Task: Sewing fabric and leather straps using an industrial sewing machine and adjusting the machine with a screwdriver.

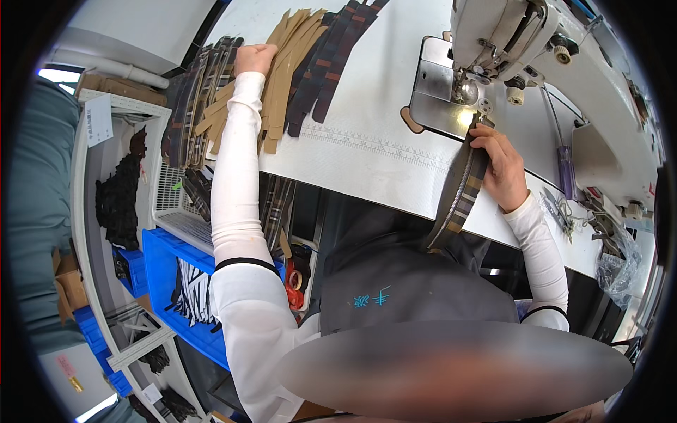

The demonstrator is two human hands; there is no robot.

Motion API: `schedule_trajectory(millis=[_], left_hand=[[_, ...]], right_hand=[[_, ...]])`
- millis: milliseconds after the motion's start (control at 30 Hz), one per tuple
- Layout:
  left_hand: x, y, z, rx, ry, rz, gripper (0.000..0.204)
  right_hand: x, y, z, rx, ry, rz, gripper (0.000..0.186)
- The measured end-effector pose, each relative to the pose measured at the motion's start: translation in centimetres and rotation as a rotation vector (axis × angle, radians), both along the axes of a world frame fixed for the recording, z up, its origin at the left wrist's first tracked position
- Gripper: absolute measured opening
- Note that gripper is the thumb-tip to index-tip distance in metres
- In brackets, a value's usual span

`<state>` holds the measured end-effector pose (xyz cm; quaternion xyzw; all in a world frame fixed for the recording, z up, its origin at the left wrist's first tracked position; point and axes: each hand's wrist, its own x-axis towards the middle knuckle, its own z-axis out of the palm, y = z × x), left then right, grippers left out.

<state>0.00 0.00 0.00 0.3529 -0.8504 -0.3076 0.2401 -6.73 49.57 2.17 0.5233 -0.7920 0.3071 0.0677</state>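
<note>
My left hand is closed at the far left of the table, between a bundle of plaid fabric strips and a fanned pile of tan strips. What its fingers pinch, if anything, is hidden. My right hand grips the upper part of a dark zipper strip with a plaid edge, fingertips near its top end. That end lies just below the lit needle area of a white sewing machine. The strip's lower end hangs over the table's front edge toward my dark apron.
Dark plaid strips lie beside the tan ones. Right of my right hand are a purple-handled screwdriver, metal scissors or snips and a clear plastic bag. A blue bin and shelving stand at lower left.
</note>
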Motion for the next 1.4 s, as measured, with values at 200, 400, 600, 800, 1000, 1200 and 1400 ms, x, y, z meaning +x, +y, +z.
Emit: schedule_trajectory(millis=[200,400,600,800,1000,1200,1400], left_hand=[[1.1,2.4,2.3,-0.531,0.172,-0.047,0.021],[8.6,14.8,3.0,-0.979,0.015,-0.750,0.023],[13.9,27.5,4.1,-0.662,-0.101,-0.901,0.034],[9.4,25.8,2.6,-0.709,-0.036,-1.041,0.053],[6.8,25.8,1.8,-0.802,-0.107,-1.190,0.059],[6.9,29.3,1.4,-0.692,-0.073,-0.926,0.070],[-0.1,27.5,0.2,-0.768,0.031,-0.913,0.057]], right_hand=[[0.3,-0.3,0.4,-0.041,0.018,0.019,0.028],[0.1,-0.2,0.2,-0.059,0.038,0.021,0.031],[0.2,0.1,-0.1,-0.045,0.018,0.017,0.032],[0.2,0.0,-0.2,-0.039,0.115,-0.030,0.028],[-0.3,0.1,-0.4,-0.033,0.080,-0.028,0.031],[-0.5,0.4,-0.1,0.006,0.148,-0.025,0.043],[-0.3,0.5,-0.1,0.057,0.211,-0.086,0.046]])
